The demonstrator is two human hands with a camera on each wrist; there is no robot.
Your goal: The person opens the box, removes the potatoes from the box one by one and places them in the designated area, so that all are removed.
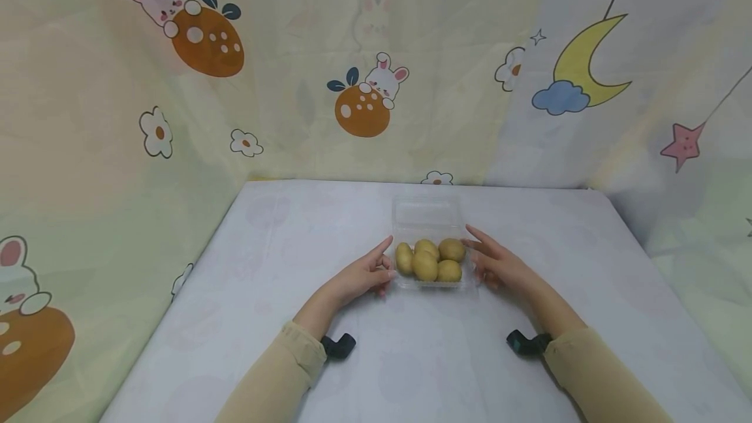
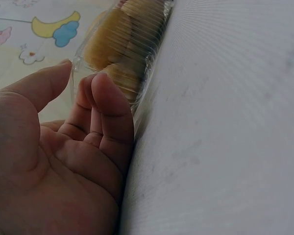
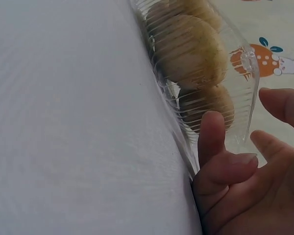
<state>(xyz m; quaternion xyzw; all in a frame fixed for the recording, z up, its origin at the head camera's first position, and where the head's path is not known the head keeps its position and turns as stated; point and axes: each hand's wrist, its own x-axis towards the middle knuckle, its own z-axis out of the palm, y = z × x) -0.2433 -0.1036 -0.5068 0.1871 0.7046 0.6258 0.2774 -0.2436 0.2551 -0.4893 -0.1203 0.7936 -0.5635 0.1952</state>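
Note:
Several yellow-brown potatoes (image 1: 425,266) lie in a clear plastic clamshell box (image 1: 427,213), whose lid stands open toward the back. At the box's left side is my left hand (image 1: 363,275), index finger stretched out and the other fingers loosely bent. In the left wrist view its thumb and fingertips are at the wall of the box (image 2: 77,68). My right hand (image 1: 498,265) is at the opposite side, index finger pointing up along the box. From the right wrist, its fingertips appear close against the ribbed wall (image 3: 242,105); firm contact is hard to judge. Neither hand grips anything.
The box stands on a table with a white cloth (image 1: 376,358). Printed fabric with bunnies, flowers and a moon (image 1: 587,70) hangs behind and at both sides. A black wrist device (image 1: 339,347) sits at the left cuff, another (image 1: 527,343) at the right.

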